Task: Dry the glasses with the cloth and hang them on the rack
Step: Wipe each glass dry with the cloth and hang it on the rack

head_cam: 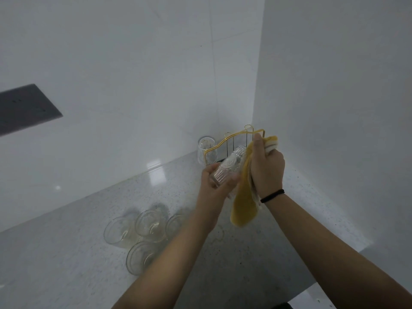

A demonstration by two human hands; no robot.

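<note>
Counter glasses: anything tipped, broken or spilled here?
Nothing stands out. The waiting glasses stand upright in a cluster on the counter, no puddle visible. One glass already sits on the gold rack. The left hand holds a ribbed glass; the right hand grips the yellow cloth.

Your left hand (215, 181) holds a ribbed glass (227, 169) tipped on its side. Your right hand (266, 169) grips the yellow cloth (243, 204) against it. Behind them stands the gold rack (236, 139) with one glass on it (206, 150). More glasses (147, 230) wait on the counter (66, 253).
</note>
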